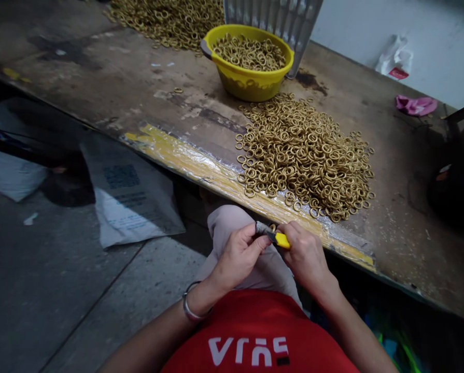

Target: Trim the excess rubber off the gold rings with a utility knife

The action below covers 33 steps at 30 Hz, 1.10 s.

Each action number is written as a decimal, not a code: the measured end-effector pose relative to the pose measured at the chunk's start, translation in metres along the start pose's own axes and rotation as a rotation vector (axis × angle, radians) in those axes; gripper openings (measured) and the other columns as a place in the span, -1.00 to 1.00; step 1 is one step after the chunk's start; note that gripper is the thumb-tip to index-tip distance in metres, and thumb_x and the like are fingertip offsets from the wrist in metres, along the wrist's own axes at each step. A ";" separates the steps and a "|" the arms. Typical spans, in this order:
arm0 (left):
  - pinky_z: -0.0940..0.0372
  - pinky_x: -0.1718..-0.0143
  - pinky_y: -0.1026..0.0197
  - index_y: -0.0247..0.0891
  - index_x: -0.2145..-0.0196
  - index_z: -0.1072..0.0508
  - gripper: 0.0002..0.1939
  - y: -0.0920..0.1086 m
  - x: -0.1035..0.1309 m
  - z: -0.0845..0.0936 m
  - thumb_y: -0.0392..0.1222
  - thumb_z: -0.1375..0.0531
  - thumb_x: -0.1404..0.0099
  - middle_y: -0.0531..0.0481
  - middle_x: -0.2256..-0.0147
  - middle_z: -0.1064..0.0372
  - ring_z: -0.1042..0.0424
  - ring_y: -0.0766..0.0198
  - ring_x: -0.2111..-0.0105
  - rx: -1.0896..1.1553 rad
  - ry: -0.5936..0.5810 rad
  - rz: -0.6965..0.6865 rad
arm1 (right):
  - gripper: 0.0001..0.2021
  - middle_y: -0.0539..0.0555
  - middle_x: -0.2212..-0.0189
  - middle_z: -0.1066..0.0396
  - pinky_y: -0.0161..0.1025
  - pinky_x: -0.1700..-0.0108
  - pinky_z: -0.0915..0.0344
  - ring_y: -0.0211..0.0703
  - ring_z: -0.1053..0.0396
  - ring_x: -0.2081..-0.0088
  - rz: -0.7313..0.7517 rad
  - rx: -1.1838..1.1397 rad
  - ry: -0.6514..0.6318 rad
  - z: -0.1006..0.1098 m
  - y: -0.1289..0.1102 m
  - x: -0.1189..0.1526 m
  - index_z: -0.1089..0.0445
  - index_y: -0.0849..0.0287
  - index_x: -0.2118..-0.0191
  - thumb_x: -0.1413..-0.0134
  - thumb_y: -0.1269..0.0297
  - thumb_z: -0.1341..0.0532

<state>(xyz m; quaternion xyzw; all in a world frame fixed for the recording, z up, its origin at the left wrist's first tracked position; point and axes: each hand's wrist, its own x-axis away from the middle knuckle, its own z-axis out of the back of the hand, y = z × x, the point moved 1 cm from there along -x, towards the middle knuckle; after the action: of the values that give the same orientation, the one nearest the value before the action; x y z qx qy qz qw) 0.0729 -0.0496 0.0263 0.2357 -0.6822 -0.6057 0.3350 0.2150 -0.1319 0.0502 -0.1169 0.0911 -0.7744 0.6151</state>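
My right hand is closed around a yellow utility knife, its dark blade end pointing left toward my other hand. My left hand is pinched, with a grey wrap around one finger. A small gold-coloured ring shows at the tip of that wrapped finger, partly hidden by my hands. Both hands meet above my lap, just off the table's front edge. Beyond them, a large heap of similar rings lies on the table.
A yellow basin full of rings stands behind the heap, before a grey ribbed panel. Another ring pile lies at the back left. Yellow tape covers part of the table edge. A printed sack rests below.
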 end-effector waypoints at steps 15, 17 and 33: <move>-0.08 0.45 0.22 -0.21 0.36 -0.33 -0.84 -0.033 0.007 -0.024 -0.21 -0.28 -0.28 0.06 0.47 -0.37 -0.31 0.25 0.50 -0.473 -0.311 -0.075 | -0.80 0.15 0.24 -0.45 -0.24 0.30 -0.14 -0.10 -0.40 0.28 -0.180 0.170 0.114 -0.011 0.041 -0.047 -0.46 0.22 0.18 -0.19 0.52 -0.11; -0.06 0.46 0.21 -0.21 0.34 -0.34 -0.79 -0.045 0.008 -0.027 -0.12 -0.32 -0.26 0.05 0.48 -0.40 -0.33 0.22 0.50 -0.516 -0.370 -0.058 | -0.82 0.18 0.22 -0.45 -0.23 0.32 -0.13 -0.11 -0.40 0.31 -0.224 0.223 0.071 -0.013 0.037 -0.057 -0.46 0.22 0.20 -0.19 0.50 -0.13; -0.08 0.64 0.37 -0.30 0.29 -0.38 -0.55 -0.016 -0.025 0.006 0.18 -0.32 -0.22 -0.04 0.44 -0.52 -0.25 0.46 0.65 0.400 -0.186 0.213 | -0.81 0.03 0.36 -0.42 -0.27 0.23 -0.22 -0.19 -0.36 0.30 0.208 -0.591 -0.130 0.018 0.035 -0.029 -0.40 0.14 0.27 -0.35 0.27 -0.09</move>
<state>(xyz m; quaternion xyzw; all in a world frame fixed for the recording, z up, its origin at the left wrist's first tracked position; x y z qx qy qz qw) 0.0834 -0.0301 0.0057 0.1672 -0.8375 -0.4389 0.2793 0.2594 -0.1113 0.0554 -0.3300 0.2842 -0.6380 0.6350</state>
